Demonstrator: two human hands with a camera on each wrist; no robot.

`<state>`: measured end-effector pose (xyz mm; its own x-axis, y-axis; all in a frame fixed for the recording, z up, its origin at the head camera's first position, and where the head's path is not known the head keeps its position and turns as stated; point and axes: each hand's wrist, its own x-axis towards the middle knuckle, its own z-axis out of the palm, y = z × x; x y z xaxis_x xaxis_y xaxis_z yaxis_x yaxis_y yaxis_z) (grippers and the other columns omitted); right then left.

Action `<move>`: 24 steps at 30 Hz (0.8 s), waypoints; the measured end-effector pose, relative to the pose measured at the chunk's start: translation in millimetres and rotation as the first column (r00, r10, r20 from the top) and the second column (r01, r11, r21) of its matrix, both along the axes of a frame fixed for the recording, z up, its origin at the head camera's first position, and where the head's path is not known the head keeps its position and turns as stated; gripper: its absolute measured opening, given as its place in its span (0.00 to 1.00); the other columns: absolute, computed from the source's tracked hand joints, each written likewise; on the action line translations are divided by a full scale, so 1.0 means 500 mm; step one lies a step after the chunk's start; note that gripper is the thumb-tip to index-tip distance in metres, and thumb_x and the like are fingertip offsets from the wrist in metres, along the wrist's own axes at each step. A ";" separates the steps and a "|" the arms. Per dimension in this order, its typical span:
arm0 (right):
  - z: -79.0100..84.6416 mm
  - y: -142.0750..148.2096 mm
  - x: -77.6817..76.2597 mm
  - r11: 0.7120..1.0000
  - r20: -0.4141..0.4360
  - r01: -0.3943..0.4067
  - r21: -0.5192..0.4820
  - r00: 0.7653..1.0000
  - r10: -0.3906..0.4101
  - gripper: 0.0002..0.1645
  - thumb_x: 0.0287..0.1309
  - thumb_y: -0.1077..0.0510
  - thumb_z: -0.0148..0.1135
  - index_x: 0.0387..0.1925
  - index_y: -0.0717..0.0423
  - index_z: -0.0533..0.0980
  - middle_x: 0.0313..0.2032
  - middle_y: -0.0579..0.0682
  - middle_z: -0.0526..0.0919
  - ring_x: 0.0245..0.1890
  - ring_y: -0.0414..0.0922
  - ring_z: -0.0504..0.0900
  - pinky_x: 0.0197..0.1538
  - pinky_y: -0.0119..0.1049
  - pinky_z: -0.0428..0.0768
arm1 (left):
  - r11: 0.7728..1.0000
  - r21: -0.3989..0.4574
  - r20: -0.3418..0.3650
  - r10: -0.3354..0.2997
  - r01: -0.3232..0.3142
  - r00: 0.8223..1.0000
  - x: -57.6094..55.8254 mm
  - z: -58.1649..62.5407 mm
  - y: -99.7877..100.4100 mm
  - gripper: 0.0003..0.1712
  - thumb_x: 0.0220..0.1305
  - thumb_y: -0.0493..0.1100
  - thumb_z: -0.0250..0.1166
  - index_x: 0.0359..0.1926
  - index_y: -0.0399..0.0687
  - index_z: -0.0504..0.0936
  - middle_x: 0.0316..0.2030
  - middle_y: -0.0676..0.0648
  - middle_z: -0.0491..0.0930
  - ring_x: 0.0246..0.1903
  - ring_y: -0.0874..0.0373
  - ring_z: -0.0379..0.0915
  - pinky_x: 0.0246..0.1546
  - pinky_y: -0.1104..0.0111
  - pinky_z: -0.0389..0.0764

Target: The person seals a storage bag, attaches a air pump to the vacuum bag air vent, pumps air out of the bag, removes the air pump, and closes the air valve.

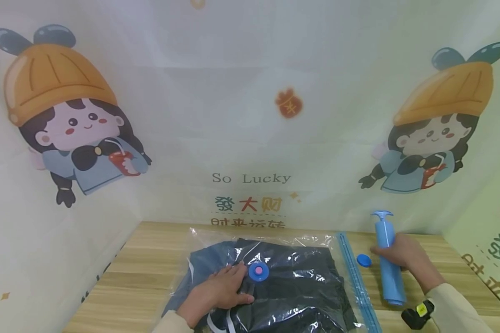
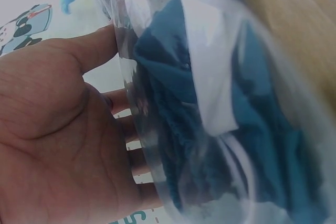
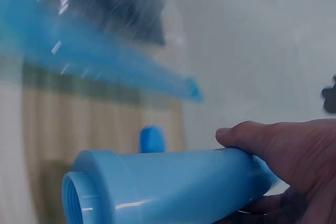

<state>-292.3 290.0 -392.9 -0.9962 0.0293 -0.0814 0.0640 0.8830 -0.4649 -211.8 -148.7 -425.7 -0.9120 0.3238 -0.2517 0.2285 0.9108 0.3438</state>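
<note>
A clear vacuum storage bag (image 1: 291, 296) holding folded dark and blue clothes lies on the table, with a round blue valve (image 1: 259, 272) on its upper face. My left hand (image 1: 222, 289) rests on the bag just left of the valve, fingers extended; the left wrist view shows its palm (image 2: 58, 129) against the plastic. In my right hand (image 1: 408, 259) is a light blue hand pump (image 1: 390, 273), gripped round its barrel with the T-handle at the far end. The pump's threaded open end (image 3: 73, 198) shows in the right wrist view.
A blue valve cap (image 1: 364, 260) lies on the table between the bag and the pump. The bag's blue zip edge (image 1: 358, 282) runs down its right side. A printed cloth backdrop (image 1: 233, 115) stands behind the wooden table (image 1: 121, 273).
</note>
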 end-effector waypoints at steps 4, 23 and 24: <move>0.033 -0.031 0.000 1.000 -0.098 -0.015 -0.018 0.995 0.013 0.44 0.59 0.44 0.69 0.43 0.83 0.61 0.31 0.69 0.72 0.28 0.58 0.80 0.29 0.46 0.83 | 1.000 0.001 0.006 0.001 -0.001 1.000 0.001 0.000 -0.001 0.46 0.64 0.60 0.70 0.73 0.41 0.64 0.73 0.39 0.62 0.72 0.36 0.53 0.66 0.37 0.57; 0.077 -0.303 0.019 0.933 -0.434 -0.092 -0.349 0.898 -0.073 0.37 0.56 0.42 0.75 0.43 0.66 0.65 0.34 0.61 0.76 0.30 0.55 0.80 0.28 0.45 0.82 | 1.000 -0.001 0.011 0.018 -0.018 1.000 0.000 0.002 0.002 0.47 0.64 0.60 0.70 0.74 0.40 0.64 0.73 0.37 0.62 0.72 0.36 0.54 0.66 0.36 0.56; 0.074 -0.319 0.021 0.927 -0.439 -0.101 -0.362 0.896 -0.074 0.36 0.55 0.43 0.75 0.42 0.65 0.65 0.33 0.60 0.76 0.29 0.54 0.80 0.28 0.45 0.82 | 1.000 -0.002 0.013 0.019 -0.019 1.000 0.000 0.002 0.003 0.47 0.64 0.60 0.70 0.74 0.40 0.64 0.73 0.38 0.62 0.72 0.36 0.54 0.66 0.36 0.56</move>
